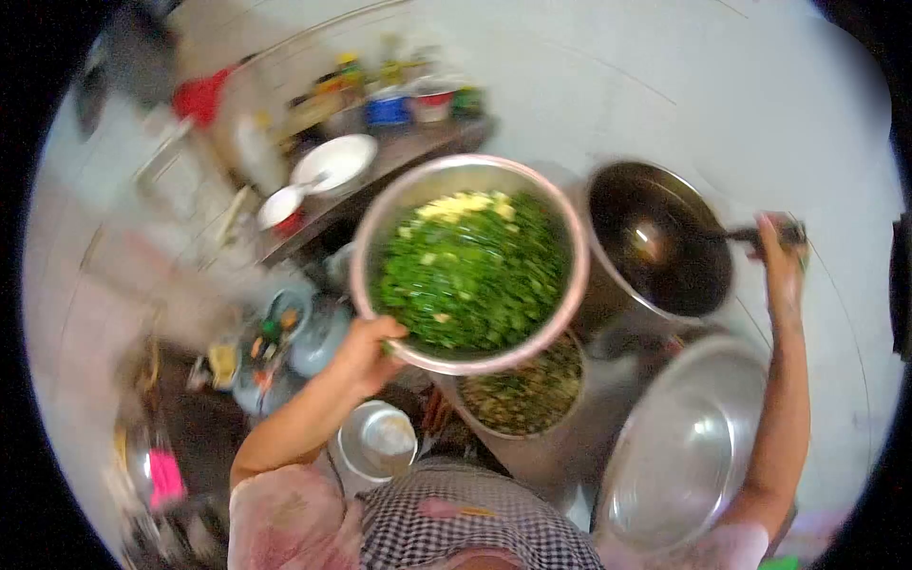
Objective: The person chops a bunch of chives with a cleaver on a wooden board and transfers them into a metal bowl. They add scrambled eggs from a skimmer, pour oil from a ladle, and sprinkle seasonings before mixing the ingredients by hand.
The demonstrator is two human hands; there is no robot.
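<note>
My left hand [366,356] grips the near left rim of a wide metal bowl [577,261], thumb over the edge. Chopped green leaves [465,275] fill the bowl, with a pile of chopped pale yellow pieces [461,206] at the far side. On the right, my right hand [781,249] is closed around a dark handle [746,234] that reaches over the rim of a deep dark pan [655,204]; I cannot tell whether it belongs to the pan or to a utensil in it. A little dark liquid [646,245] shines at the pan's bottom.
Below the bowl stands a container of chopped, cooked-looking food [522,394]. A large metal basin [684,437] lies at the near right. A small metal pot [378,442] and a gas cylinder [318,337] are at the left. Bottles and a white bowl [337,161] line the back shelf.
</note>
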